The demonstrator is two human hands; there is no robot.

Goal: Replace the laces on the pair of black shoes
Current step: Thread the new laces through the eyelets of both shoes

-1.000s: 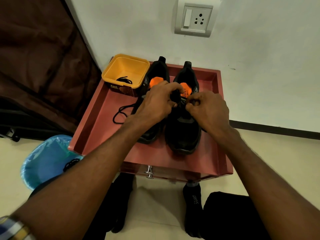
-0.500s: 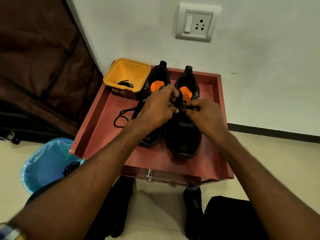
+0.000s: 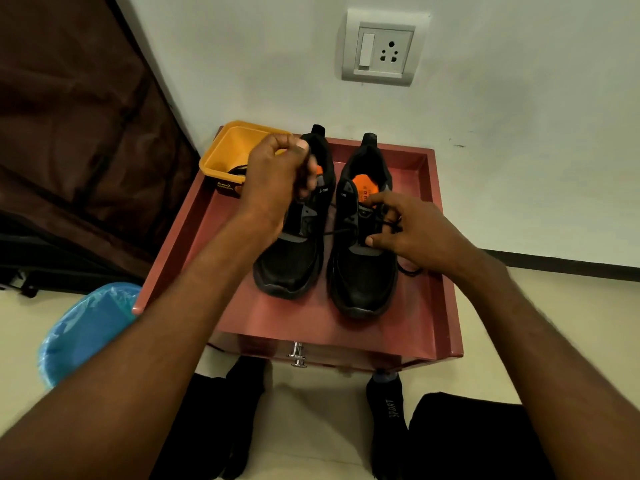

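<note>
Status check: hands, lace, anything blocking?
Left hand raised, pinching lace end. Right hand gripping lace at right shoe eyelets. Yellow tub behind left hand, not blocking.

Inventory, counted:
- Black shoes: two, left shoe (image 3: 294, 251) and right shoe (image 3: 363, 268), side by side on the desk (image 3: 294, 317).
- Black lace (image 3: 341, 232): one visible, at the right shoe.
- Yellow tub (image 3: 230, 154): one.
- Blue-lined bin (image 3: 86, 327): one.
- Wall socket plate (image 3: 381, 50): one.
- Drawer knob (image 3: 298, 355): one.
- Hands: two, left hand (image 3: 277, 181) and right hand (image 3: 415, 233).
- Socked feet: two; one sock (image 3: 389, 407) reads "SPORT".
</note>
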